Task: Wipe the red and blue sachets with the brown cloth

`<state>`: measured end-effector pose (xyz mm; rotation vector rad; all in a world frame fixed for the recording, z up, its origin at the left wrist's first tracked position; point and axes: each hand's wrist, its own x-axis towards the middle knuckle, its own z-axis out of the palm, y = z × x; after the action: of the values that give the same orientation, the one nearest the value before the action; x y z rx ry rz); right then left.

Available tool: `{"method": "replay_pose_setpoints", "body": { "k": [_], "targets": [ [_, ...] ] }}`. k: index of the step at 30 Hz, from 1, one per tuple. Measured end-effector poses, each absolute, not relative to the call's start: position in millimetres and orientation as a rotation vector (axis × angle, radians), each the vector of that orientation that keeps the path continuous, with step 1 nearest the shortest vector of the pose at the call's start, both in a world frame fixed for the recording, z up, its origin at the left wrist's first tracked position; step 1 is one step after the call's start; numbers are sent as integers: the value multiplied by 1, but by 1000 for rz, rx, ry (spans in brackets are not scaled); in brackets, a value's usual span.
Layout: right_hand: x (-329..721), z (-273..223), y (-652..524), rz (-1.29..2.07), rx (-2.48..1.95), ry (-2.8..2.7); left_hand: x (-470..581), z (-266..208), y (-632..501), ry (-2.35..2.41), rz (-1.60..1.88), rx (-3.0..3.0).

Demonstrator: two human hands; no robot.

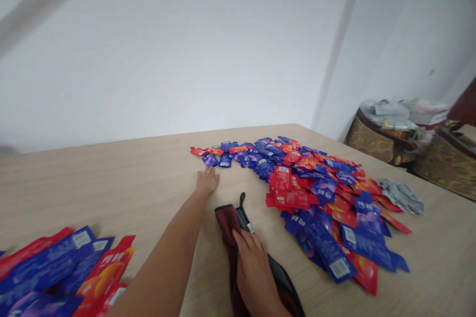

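Observation:
My left hand [208, 180] reaches far across the table, palm down with fingers stretched out. Its fingertips are at the near edge of a small blue packet [210, 160], and whether they touch it I cannot tell. Close to me, my right hand [256, 268] is closed on a folded brown cloth [227, 225] with dark edging and a hanging loop [242, 199]. The fingers rest along the fold, and the thumb is hidden. Right of the cloth spreads a large pile of red and blue packets [297, 193], thinning toward the far left.
Another heap of red and blue packets [48, 267] lies at the table's near left. A crumpled grey cloth [402, 196] sits by the right edge of the wooden table [111, 178]. Behind stands a white wall [186, 49]. Patterned armchairs [375, 136], one loaded with bags, stand at right.

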<state>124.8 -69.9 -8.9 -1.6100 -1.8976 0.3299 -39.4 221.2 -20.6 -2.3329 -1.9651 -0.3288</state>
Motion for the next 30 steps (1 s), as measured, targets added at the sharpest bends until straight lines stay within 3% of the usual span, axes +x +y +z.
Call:
{"method": "replay_pose_setpoints", "body": {
  "k": [10, 24, 30],
  "targets": [
    [126, -14, -70, 253, -1566, -1923, -53, -19, 156, -1912, -314, -2363],
    [120, -39, -52, 348, -1651, -1877, -37, -14, 232, -1962, -382, -2255],
    [123, -30, -60, 333, -1582, -1829, -34, -13, 214, -1940, -382, -2278]
  ]
}}
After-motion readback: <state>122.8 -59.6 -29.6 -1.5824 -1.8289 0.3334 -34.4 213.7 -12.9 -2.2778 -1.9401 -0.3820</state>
